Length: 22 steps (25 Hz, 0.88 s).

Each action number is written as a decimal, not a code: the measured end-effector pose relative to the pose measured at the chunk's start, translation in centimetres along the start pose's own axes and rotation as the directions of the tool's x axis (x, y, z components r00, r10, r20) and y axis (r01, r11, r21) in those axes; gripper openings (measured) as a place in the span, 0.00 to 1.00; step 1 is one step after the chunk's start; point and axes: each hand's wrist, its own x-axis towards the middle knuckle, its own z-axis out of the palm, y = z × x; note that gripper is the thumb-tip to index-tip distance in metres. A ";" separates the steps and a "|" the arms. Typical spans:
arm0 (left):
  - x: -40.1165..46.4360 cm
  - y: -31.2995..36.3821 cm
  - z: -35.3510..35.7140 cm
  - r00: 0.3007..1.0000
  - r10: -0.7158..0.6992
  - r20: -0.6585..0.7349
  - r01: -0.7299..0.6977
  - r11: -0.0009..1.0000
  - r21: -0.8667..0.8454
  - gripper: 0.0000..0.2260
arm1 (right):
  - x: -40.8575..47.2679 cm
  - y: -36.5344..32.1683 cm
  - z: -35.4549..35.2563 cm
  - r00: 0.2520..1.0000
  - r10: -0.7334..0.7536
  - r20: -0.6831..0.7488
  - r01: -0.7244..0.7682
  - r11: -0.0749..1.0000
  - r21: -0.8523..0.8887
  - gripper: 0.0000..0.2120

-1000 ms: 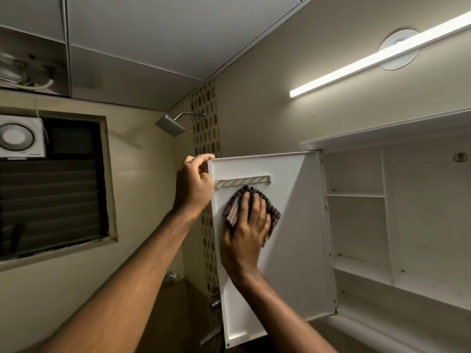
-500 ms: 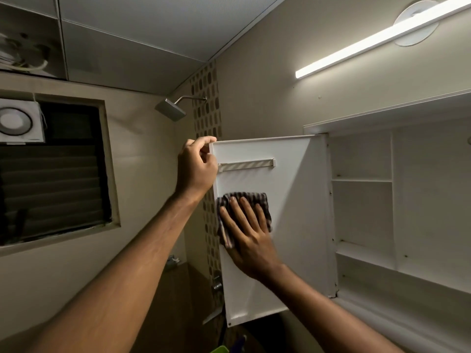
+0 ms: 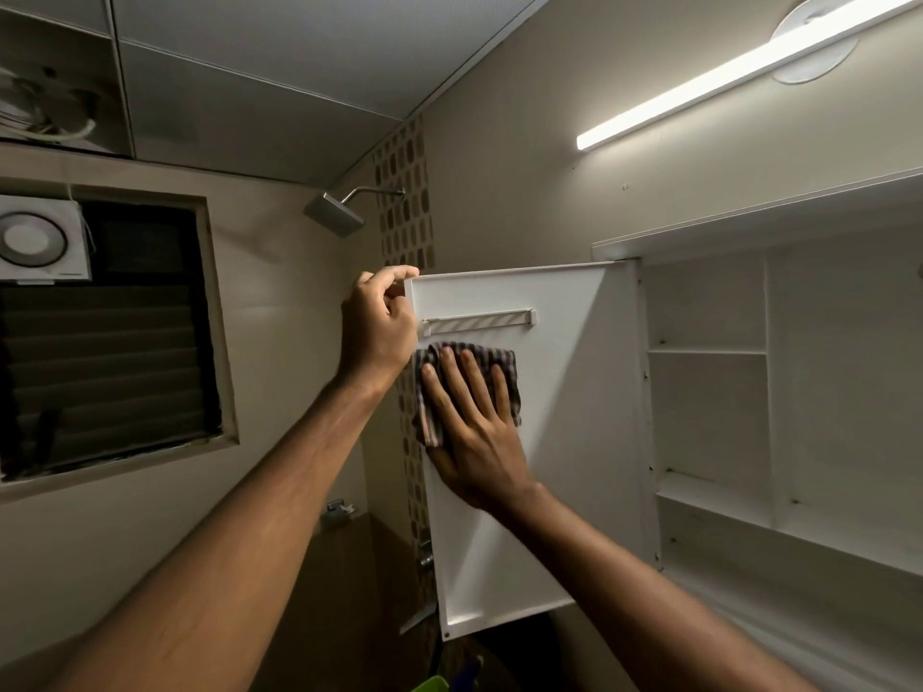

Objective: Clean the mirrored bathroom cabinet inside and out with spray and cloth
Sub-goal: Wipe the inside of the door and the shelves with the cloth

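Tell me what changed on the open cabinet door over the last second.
The right hand slid the checked cloth from under the rail's middle toward the door's free edge, fingers flat on it. The left hand kept its grip on the door's top corner; the door stayed open.

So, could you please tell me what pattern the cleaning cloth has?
The cloth is checked, dark lines on a lighter ground, best seen in the head view.

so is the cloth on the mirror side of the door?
No, the right hand presses the cloth flat against the white inner face of the open door.
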 end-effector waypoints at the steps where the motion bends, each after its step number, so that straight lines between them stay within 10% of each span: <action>1: 0.0 -0.1 0.0 1.000 0.002 -0.002 -0.002 1.000 0.001 0.20 | 0.9 0.2 -0.2 1.000 0.003 -0.010 -0.003 1.000 -0.007 0.34; 22: 0.0 -0.7 0.2 1.000 0.028 -0.004 -0.028 1.000 0.006 0.21 | -2.6 12.8 -2.8 0.857 0.473 -0.204 -0.486 0.874 -0.018 0.33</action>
